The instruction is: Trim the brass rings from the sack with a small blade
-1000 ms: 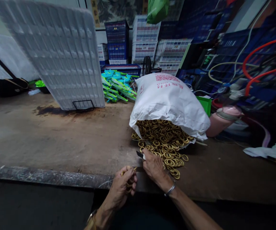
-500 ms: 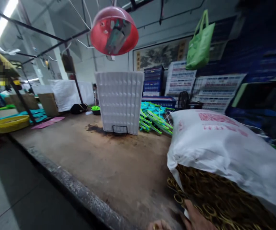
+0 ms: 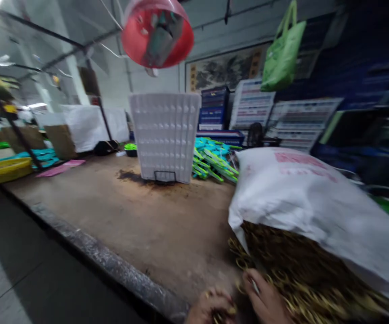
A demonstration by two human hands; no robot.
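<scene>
At the bottom of the view my left hand (image 3: pixel 211 308) is closed around several brass-coloured rings (image 3: pixel 218 317). Just right of it, my right hand (image 3: pixel 265 300) is closed on a slim pale tool, a small knife (image 3: pixel 255 286) by its dark pointed blade in the earlier frame; motion blurs it here. This hand is beside loose rings (image 3: pixel 243 262) spilling from the mouth of a white woven sack (image 3: pixel 292 193) with red print. More rings fill the dark opening of the sack.
A ribbed white plastic panel (image 3: pixel 165 135) stands upright in a black wire stand on the brown tabletop (image 3: pixel 140 225). Behind it lie green and blue plastic pieces (image 3: pixel 214 157). A red lamp (image 3: pixel 157 36) and a green bag (image 3: pixel 283 56) hang above. Stacked crates (image 3: pixel 253 105) stand at the back.
The view has swung up and left, so the lamp and far room show now. Both hands sit lower in the picture, still closed near the rings.
</scene>
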